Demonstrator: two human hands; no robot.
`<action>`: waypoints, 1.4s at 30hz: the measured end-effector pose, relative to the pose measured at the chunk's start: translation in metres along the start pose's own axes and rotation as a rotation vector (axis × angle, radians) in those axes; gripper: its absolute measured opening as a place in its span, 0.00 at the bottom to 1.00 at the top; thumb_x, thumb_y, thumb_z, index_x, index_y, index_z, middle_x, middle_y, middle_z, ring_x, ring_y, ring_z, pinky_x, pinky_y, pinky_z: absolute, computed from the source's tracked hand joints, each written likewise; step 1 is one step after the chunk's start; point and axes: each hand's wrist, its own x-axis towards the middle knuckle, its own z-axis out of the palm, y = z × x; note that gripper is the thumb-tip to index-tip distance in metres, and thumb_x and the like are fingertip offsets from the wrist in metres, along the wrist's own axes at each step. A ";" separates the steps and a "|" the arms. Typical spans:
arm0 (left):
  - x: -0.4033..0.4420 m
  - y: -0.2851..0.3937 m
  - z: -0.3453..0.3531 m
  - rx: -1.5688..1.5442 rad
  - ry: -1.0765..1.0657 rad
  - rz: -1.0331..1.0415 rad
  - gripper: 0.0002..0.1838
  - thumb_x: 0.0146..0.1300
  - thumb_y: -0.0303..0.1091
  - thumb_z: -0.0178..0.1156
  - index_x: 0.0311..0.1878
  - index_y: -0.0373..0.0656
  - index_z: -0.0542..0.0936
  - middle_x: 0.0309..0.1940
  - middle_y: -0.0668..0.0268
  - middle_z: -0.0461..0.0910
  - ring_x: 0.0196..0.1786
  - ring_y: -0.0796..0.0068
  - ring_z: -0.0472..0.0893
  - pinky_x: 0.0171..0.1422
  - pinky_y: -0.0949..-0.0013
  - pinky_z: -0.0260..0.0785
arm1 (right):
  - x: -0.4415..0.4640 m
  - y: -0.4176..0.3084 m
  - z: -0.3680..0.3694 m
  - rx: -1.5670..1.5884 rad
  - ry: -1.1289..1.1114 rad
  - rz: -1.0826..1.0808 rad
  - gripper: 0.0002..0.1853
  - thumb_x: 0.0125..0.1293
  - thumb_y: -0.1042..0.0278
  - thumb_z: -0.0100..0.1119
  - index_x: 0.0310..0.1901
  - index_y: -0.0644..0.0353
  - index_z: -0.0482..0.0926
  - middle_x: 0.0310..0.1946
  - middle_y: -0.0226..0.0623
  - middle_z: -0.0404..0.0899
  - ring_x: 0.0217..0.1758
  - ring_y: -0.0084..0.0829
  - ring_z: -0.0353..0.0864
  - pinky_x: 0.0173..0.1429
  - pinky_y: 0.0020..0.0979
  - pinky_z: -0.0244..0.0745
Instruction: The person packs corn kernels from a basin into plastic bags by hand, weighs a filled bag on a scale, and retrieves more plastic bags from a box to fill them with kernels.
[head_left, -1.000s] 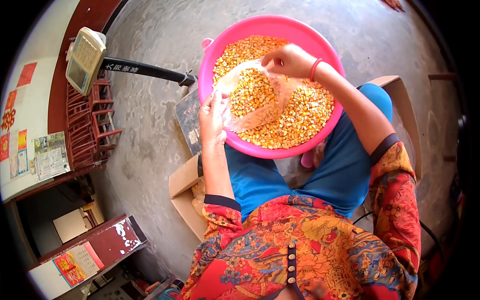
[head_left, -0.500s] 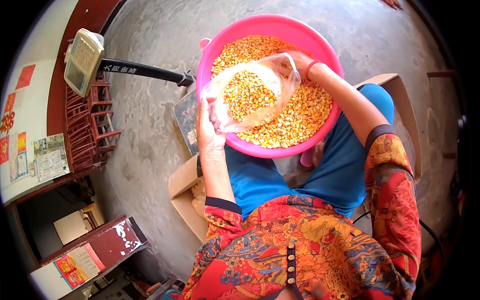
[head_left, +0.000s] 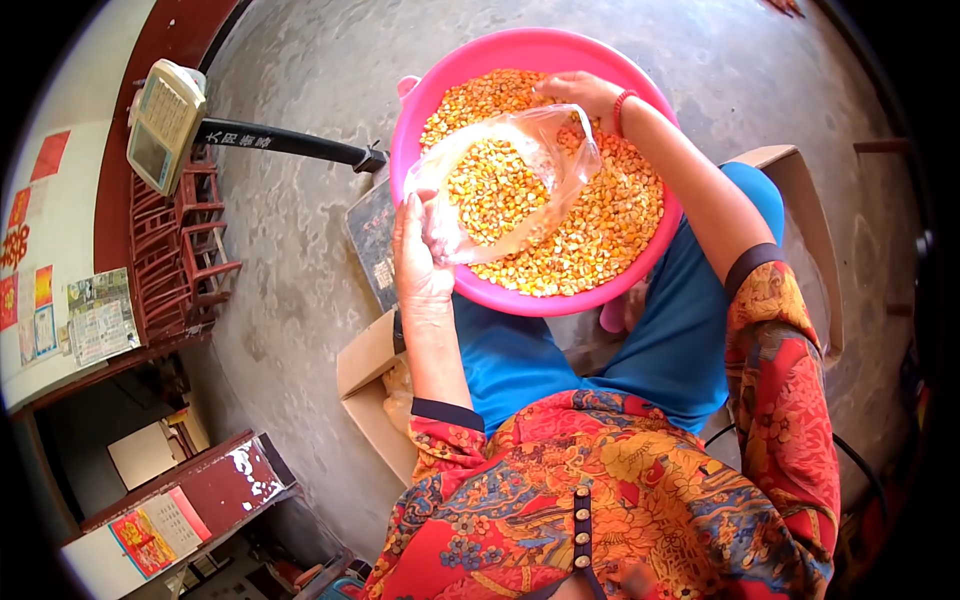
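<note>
A pink basin (head_left: pixel 662 235) full of yellow corn kernels (head_left: pixel 600 250) stands in front of my knees. Over the corn lies a clear plastic bag (head_left: pixel 575 185) with its mouth spread wide, and kernels show through and inside it. My left hand (head_left: pixel 422 250) is closed on the bag's edge at the basin's left rim. Above the bag's far edge, my right hand (head_left: pixel 584 92), with a red bracelet on the wrist, is over the corn near the back of the basin. Its fingertips are at the kernels, and I cannot tell whether it holds any.
A scale display (head_left: pixel 166 125) on a black post (head_left: pixel 280 138) rises at the left, its platform (head_left: pixel 372 240) partly under the basin. Cardboard boxes (head_left: pixel 368 355) flank my legs. Red stools (head_left: pixel 205 220) and a dark red table (head_left: pixel 215 480) stand farther left.
My right hand first went down from above the bag to the corn behind it, then shifted slightly back and left. The bag's mouth has opened wider, with my left hand still on its edge.
</note>
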 end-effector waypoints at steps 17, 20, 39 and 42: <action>0.002 -0.003 0.015 -0.068 0.070 -0.070 0.11 0.65 0.41 0.54 0.43 0.45 0.75 0.26 0.72 0.74 0.26 0.81 0.73 0.26 0.77 0.66 | -0.064 -0.048 0.087 -0.488 -0.417 -0.688 0.13 0.64 0.61 0.53 0.42 0.61 0.79 0.35 0.33 0.80 0.39 0.24 0.77 0.44 0.28 0.73; 0.004 -0.004 0.013 -0.109 0.017 -0.079 0.11 0.65 0.41 0.54 0.43 0.45 0.75 0.26 0.72 0.74 0.27 0.80 0.74 0.26 0.77 0.67 | -0.062 -0.045 0.083 -0.640 -0.360 -0.989 0.09 0.61 0.68 0.54 0.39 0.61 0.80 0.37 0.36 0.81 0.40 0.28 0.80 0.46 0.30 0.74; 0.011 -0.004 -0.014 -0.144 0.003 -0.087 0.11 0.65 0.36 0.53 0.47 0.43 0.74 0.34 0.67 0.73 0.32 0.72 0.73 0.30 0.69 0.68 | 0.000 0.031 0.011 -1.150 0.168 -0.529 0.19 0.62 0.58 0.46 0.53 0.52 0.73 0.49 0.45 0.74 0.53 0.44 0.74 0.54 0.42 0.71; 0.014 -0.010 -0.024 -0.166 -0.088 -0.110 0.12 0.65 0.36 0.52 0.50 0.44 0.74 0.46 0.61 0.76 0.44 0.63 0.78 0.40 0.62 0.75 | -0.007 0.026 0.013 -1.193 -0.009 -0.447 0.21 0.59 0.56 0.53 0.54 0.53 0.71 0.46 0.48 0.75 0.51 0.46 0.74 0.52 0.39 0.71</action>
